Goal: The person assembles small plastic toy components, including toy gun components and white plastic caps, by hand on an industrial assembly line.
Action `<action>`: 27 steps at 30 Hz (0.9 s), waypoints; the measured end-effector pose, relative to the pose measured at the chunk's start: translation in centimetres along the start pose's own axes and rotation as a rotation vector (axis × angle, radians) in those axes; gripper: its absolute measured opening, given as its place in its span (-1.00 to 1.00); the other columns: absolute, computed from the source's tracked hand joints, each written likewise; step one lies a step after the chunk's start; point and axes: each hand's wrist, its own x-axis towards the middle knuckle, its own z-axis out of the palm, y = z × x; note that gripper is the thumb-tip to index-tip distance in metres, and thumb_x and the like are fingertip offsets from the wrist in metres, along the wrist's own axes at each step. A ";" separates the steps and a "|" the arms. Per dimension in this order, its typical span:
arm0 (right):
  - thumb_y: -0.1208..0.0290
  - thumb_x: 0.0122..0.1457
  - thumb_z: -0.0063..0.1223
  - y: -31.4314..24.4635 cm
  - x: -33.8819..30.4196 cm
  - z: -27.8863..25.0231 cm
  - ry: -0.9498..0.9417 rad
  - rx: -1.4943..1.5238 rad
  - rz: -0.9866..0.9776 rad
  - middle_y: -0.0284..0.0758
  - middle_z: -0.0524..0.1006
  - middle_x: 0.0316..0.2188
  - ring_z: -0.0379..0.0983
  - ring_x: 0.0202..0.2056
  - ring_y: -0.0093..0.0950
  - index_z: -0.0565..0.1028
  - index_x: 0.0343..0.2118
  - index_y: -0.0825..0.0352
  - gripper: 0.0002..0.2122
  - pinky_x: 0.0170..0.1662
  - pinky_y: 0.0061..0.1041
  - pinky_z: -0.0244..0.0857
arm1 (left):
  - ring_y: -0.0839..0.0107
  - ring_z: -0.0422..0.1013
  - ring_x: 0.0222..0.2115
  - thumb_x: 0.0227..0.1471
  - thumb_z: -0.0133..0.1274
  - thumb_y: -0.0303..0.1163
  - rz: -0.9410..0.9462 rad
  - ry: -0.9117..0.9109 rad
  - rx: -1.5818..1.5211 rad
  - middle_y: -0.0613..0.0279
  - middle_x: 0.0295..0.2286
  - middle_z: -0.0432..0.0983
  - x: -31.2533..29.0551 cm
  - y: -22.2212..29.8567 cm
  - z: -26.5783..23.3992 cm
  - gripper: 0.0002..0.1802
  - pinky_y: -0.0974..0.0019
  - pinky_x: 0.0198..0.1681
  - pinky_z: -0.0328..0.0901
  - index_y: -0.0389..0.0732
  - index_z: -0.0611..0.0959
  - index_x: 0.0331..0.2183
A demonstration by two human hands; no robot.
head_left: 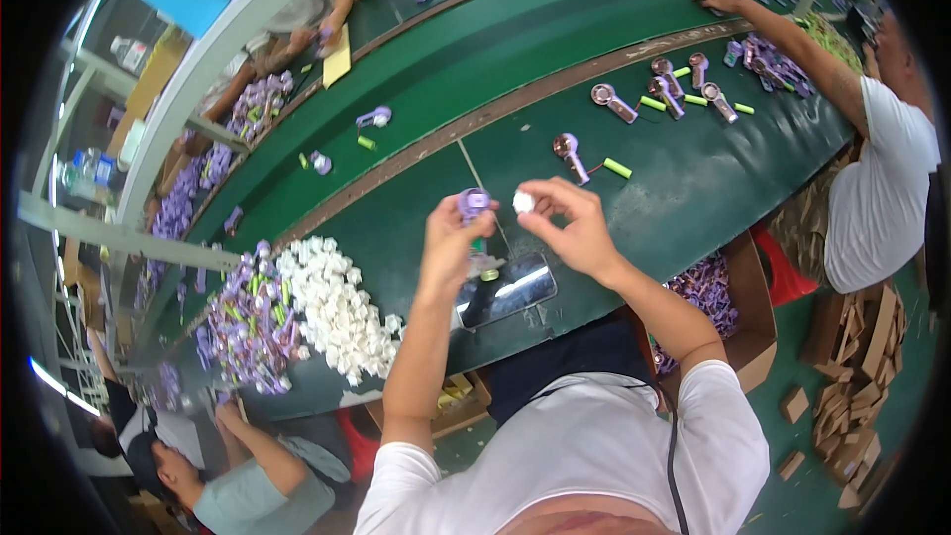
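My left hand (449,243) is closed round a purple handheld-fan housing (474,202), held upright with its round head above my fingers. A small white plastic part (523,202) is pinched between the thumb and fingers of my right hand (577,226), just right of the housing and apart from it. Below my hands a dark smartphone (510,290) lies on the green table (396,228). To my left sit a heap of white plastic parts (337,307) and a heap of purple housings with green batteries (248,327).
Purple fan units (571,157) with wired green batteries (617,168) lie ahead to the right. A green conveyor belt (535,69) runs beyond the table. Co-workers sit left and right, one reaching an arm (792,40) across. A cardboard box (750,312) stands below the table's right edge.
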 end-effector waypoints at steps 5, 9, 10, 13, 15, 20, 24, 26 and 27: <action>0.69 -0.05 0.26 -1.2 0.0 -0.9 -0.052 -0.168 -0.127 -0.29 0.53 -0.36 0.44 -0.43 -0.58 0.56 -0.16 0.44 -0.68 -0.39 -0.63 0.34 | 0.49 0.48 -0.28 -0.06 0.19 -0.69 0.162 -0.050 0.119 0.15 -0.26 0.56 -1.8 -0.8 4.6 -0.59 0.40 -0.17 0.40 -0.38 0.50 -0.11; 0.65 -0.07 0.28 -1.4 -0.1 -0.4 -0.040 -0.267 -0.268 -0.29 0.55 -0.37 0.46 -0.50 -0.54 0.58 -0.19 0.37 -0.69 -0.47 -0.60 0.33 | 0.48 0.48 -0.21 -0.05 0.17 -0.72 0.211 -0.050 0.154 0.17 -0.25 0.55 -3.2 0.6 4.9 -0.59 0.39 -0.08 0.38 -0.42 0.50 -0.10; 0.65 -0.07 0.28 -1.5 -0.2 -0.3 -0.049 -0.265 -0.266 -0.29 0.55 -0.37 0.46 -0.50 -0.54 0.58 -0.19 0.37 -0.69 -0.47 -0.60 0.33 | 0.48 0.48 -0.20 -0.05 0.17 -0.72 0.212 -0.050 0.100 0.16 -0.25 0.55 -3.5 0.9 4.9 -0.60 0.39 -0.07 0.37 -0.42 0.51 -0.11; 0.65 -0.08 0.29 -1.6 -0.4 -0.2 -0.034 -0.258 -0.253 -0.28 0.55 -0.36 0.47 -0.48 -0.53 0.58 -0.19 0.37 -0.69 -0.47 -0.59 0.34 | 0.47 0.48 -0.18 -0.05 0.16 -0.71 0.246 -0.029 0.159 0.15 -0.24 0.56 -4.2 1.1 4.8 -0.59 0.39 -0.07 0.37 -0.43 0.50 -0.09; 0.64 -0.09 0.30 -1.5 -0.5 -0.1 -0.063 -0.218 -0.286 -0.26 0.56 -0.36 0.48 -0.49 -0.52 0.58 -0.21 0.37 -0.70 -0.47 -0.59 0.35 | 0.47 0.48 -0.17 -0.04 0.16 -0.71 0.242 -0.016 0.202 0.15 -0.23 0.56 -4.8 1.2 4.9 -0.59 0.39 -0.07 0.37 -0.43 0.50 -0.08; 0.66 -0.10 0.31 -1.1 -0.7 0.9 -0.064 -0.232 -0.327 -0.25 0.56 -0.36 0.48 -0.50 -0.52 0.58 -0.24 0.39 -0.70 -0.47 -0.57 0.36 | 0.44 0.42 -0.07 -0.02 0.14 -0.70 0.171 -0.161 0.237 0.12 -0.08 0.48 -5.4 2.3 3.6 -0.45 0.35 0.03 0.32 -0.40 0.41 0.05; 0.68 -0.12 0.31 -1.0 -0.9 1.1 -0.014 -0.191 -0.334 -0.24 0.57 -0.37 0.51 -0.49 -0.50 0.57 -0.25 0.41 -0.70 -0.47 -0.57 0.40 | 0.46 0.41 -0.06 0.06 0.18 -0.50 0.228 -0.298 0.048 0.16 -0.03 0.44 -5.3 3.1 3.4 -0.42 0.35 0.03 0.31 -0.38 0.38 0.10; 0.68 -0.10 0.29 -1.0 -1.7 0.9 0.024 -0.286 -0.312 -0.23 0.57 -0.37 0.53 -0.48 -0.48 0.56 -0.28 0.40 -0.73 -0.47 -0.54 0.42 | 0.46 0.42 -0.10 0.09 0.17 -0.42 0.232 -0.128 0.142 0.16 -0.10 0.49 -5.2 2.0 5.1 -0.51 0.36 0.00 0.31 -0.36 0.45 0.04; 0.67 -0.10 0.26 -1.0 -1.8 1.3 0.041 -0.303 -0.333 -0.24 0.57 -0.40 0.53 -0.49 -0.42 0.55 -0.31 0.38 -0.76 -0.47 -0.48 0.43 | 0.45 0.43 -0.12 0.08 0.19 -0.40 0.232 -0.053 0.208 0.16 -0.14 0.50 -5.1 1.6 5.2 -0.53 0.37 -0.01 0.31 -0.36 0.49 0.01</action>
